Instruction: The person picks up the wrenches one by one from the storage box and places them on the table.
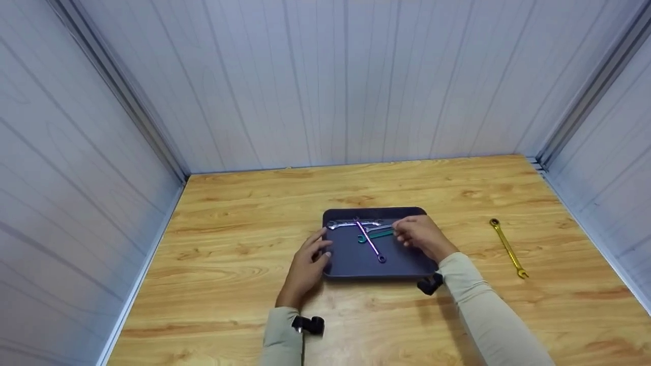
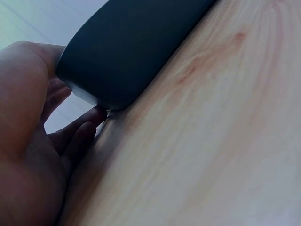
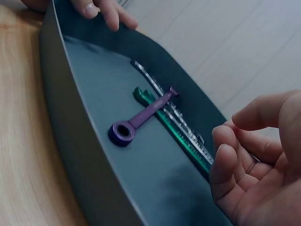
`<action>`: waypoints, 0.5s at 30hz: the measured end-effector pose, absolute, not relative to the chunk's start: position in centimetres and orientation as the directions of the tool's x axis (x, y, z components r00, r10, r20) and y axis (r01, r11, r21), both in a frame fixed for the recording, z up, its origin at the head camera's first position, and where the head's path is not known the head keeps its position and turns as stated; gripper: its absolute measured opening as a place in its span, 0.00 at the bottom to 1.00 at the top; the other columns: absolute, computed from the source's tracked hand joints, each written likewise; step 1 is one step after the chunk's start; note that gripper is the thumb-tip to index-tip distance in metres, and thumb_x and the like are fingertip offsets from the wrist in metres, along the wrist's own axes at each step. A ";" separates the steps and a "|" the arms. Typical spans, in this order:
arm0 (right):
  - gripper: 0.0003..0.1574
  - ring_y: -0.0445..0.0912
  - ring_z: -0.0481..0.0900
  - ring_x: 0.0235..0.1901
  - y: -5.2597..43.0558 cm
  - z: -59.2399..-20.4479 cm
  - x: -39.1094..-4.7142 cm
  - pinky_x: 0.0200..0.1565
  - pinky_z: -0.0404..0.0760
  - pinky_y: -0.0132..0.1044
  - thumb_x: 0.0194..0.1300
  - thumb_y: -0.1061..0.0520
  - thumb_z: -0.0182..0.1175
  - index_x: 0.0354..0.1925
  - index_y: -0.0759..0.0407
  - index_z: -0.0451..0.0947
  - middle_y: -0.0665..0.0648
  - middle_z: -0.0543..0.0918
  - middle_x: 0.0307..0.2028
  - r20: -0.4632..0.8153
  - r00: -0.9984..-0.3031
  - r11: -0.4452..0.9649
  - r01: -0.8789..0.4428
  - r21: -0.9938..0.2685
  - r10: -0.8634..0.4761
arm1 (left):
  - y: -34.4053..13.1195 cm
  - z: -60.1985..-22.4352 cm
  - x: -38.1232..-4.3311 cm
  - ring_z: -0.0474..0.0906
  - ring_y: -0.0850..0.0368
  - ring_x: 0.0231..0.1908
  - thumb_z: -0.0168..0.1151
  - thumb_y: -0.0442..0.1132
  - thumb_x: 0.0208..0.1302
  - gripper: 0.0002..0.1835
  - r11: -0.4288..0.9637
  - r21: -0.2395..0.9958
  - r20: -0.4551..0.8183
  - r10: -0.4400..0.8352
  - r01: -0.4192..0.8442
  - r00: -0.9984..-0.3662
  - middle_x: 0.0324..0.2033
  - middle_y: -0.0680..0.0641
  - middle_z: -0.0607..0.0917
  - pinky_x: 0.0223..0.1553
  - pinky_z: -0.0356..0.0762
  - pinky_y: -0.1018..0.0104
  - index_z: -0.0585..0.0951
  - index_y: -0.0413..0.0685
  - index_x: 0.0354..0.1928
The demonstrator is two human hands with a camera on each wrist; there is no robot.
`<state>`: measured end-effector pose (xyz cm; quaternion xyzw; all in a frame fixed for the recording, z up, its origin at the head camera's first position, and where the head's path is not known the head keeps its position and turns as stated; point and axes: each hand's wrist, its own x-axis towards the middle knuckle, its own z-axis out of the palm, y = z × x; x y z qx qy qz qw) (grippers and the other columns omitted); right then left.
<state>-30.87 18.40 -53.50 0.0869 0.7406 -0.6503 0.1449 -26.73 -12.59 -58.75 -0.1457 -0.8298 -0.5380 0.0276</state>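
A dark grey tray [image 1: 351, 264] holds several combination wrenches. My left hand [image 1: 306, 262] holds the tray's left side, its digits over the rim. Curled fingers of my right hand [image 1: 419, 235] pinch at the right end of a silver wrench [image 1: 379, 228]; that end is hidden behind them. Beside it lies a green wrench [image 3: 181, 136], its far end also hidden by the hand. Crossing over these is a purple wrench [image 3: 150, 110], its ring end towards the near side. Another silver wrench [image 1: 346, 224] lies along the tray's back wall.
Right of the tray, a yellow wrench [image 1: 508, 249] lies on the wooden table [image 1: 229, 244]. Pale panel walls [image 1: 325, 91] stand behind the table and on both sides. A small black camera [image 1: 308, 325] is strapped at the left wrist, another [image 1: 430, 284] at the right.
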 end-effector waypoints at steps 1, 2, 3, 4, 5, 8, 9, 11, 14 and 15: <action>0.20 0.41 0.78 0.27 18.5 -53.5 -31.0 0.27 0.79 0.28 0.68 0.63 0.58 0.52 0.77 0.77 0.57 0.83 0.31 -0.332 -0.942 0.148 0.320 -0.936 -0.059 | -12.5 -58.7 -26.8 0.58 0.54 0.73 0.60 0.33 0.70 0.15 0.378 0.884 0.205 0.213 0.274 -0.955 0.71 0.55 0.69 0.73 0.54 0.56 0.83 0.41 0.56; 0.20 0.41 0.78 0.27 18.5 -53.5 -31.1 0.27 0.79 0.29 0.68 0.63 0.58 0.53 0.77 0.77 0.57 0.83 0.31 -0.339 -0.939 0.156 0.327 -0.932 -0.056 | -12.5 -58.6 -26.9 0.58 0.54 0.73 0.60 0.33 0.70 0.15 0.379 0.884 0.205 0.213 0.275 -0.955 0.71 0.55 0.69 0.73 0.54 0.56 0.83 0.41 0.56; 0.20 0.41 0.78 0.27 18.6 -53.5 -31.2 0.27 0.79 0.29 0.68 0.63 0.58 0.53 0.77 0.77 0.57 0.83 0.31 -0.344 -0.937 0.169 0.331 -0.928 -0.057 | -12.5 -58.6 -27.0 0.58 0.55 0.73 0.60 0.34 0.70 0.15 0.384 0.882 0.203 0.214 0.274 -0.955 0.71 0.55 0.69 0.73 0.54 0.56 0.83 0.42 0.57; 0.20 0.41 0.79 0.27 18.6 -53.5 -31.3 0.27 0.79 0.29 0.68 0.63 0.58 0.53 0.76 0.77 0.57 0.83 0.31 -0.349 -0.935 0.180 0.334 -0.925 -0.058 | -12.4 -58.6 -27.1 0.58 0.54 0.73 0.60 0.34 0.70 0.15 0.383 0.882 0.204 0.214 0.274 -0.955 0.71 0.55 0.69 0.73 0.54 0.56 0.83 0.42 0.57; 0.20 0.41 0.79 0.27 18.6 -53.4 -31.4 0.27 0.79 0.29 0.68 0.62 0.58 0.53 0.76 0.78 0.57 0.83 0.32 -0.351 -0.934 0.191 0.334 -0.923 -0.063 | -12.4 -58.5 -27.1 0.58 0.54 0.73 0.60 0.34 0.70 0.15 0.381 0.882 0.207 0.215 0.277 -0.955 0.71 0.55 0.69 0.73 0.54 0.56 0.83 0.41 0.57; 0.19 0.42 0.79 0.27 18.3 -53.2 -31.7 0.27 0.80 0.30 0.68 0.62 0.59 0.52 0.76 0.79 0.58 0.83 0.32 -0.350 -0.934 0.215 0.328 -0.920 -0.072 | -12.3 -58.4 -27.3 0.58 0.54 0.73 0.60 0.34 0.70 0.15 0.372 0.884 0.215 0.217 0.284 -0.952 0.71 0.55 0.69 0.73 0.54 0.55 0.82 0.41 0.57; 0.19 0.42 0.79 0.27 18.2 -53.2 -31.8 0.27 0.80 0.30 0.67 0.61 0.59 0.51 0.76 0.79 0.58 0.83 0.32 -0.347 -0.935 0.224 0.323 -0.919 -0.076 | -12.3 -58.4 -27.3 0.59 0.54 0.73 0.60 0.34 0.70 0.15 0.370 0.884 0.217 0.216 0.286 -0.952 0.71 0.54 0.69 0.73 0.54 0.55 0.82 0.41 0.57; 0.19 0.42 0.79 0.27 17.7 -53.1 -31.9 0.26 0.79 0.30 0.66 0.62 0.59 0.49 0.76 0.80 0.58 0.83 0.30 -0.339 -0.937 0.238 0.311 -0.920 -0.085 | -12.4 -58.4 -27.3 0.59 0.53 0.73 0.60 0.33 0.70 0.15 0.367 0.882 0.227 0.219 0.296 -0.949 0.71 0.53 0.69 0.73 0.55 0.54 0.82 0.41 0.56; 0.19 0.42 0.79 0.25 17.0 -53.1 -31.9 0.25 0.79 0.30 0.63 0.62 0.59 0.48 0.76 0.81 0.57 0.83 0.28 -0.328 -0.939 0.266 0.293 -0.918 -0.098 | -12.5 -58.4 -27.1 0.60 0.51 0.72 0.60 0.32 0.70 0.15 0.375 0.876 0.234 0.221 0.304 -0.947 0.71 0.52 0.70 0.72 0.56 0.52 0.83 0.40 0.56; 0.18 0.42 0.79 0.25 16.8 -53.1 -31.9 0.25 0.79 0.30 0.63 0.63 0.59 0.47 0.75 0.81 0.57 0.83 0.28 -0.324 -0.940 0.278 0.286 -0.917 -0.103 | -12.5 -58.4 -27.1 0.60 0.50 0.72 0.60 0.32 0.69 0.15 0.376 0.876 0.233 0.221 0.304 -0.947 0.71 0.52 0.70 0.72 0.56 0.52 0.83 0.40 0.56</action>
